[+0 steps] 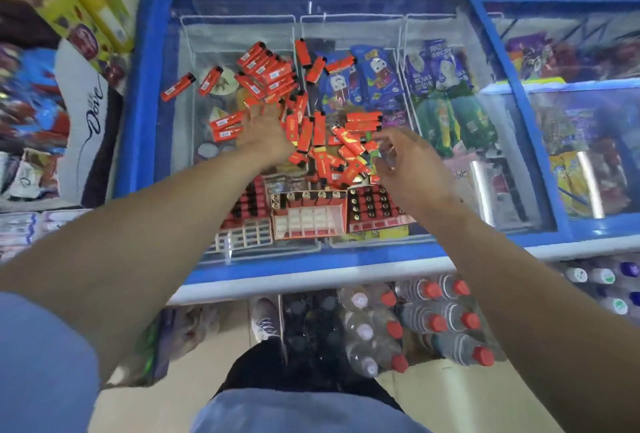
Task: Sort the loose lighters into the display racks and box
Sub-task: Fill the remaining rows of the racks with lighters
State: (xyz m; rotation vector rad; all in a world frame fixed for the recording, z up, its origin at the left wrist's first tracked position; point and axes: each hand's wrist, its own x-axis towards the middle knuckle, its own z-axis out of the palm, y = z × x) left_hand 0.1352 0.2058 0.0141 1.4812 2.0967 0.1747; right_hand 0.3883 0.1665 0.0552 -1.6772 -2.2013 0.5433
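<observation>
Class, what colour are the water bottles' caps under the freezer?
Red caps, clearest in the head view.

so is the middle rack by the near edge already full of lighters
No, the middle rack holds just one row of lighters along its far side, with empty white slots showing in front.

Blue-framed glass-topped freezer (145,86) fills centre frame; ice-cream packets (374,76) inside. Red-capped water bottles (436,321) lower right. Dove carton (88,114) at left.

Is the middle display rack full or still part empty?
Part empty: the middle display rack holds one far row of lighters; its nearer white slots show bare.
</observation>
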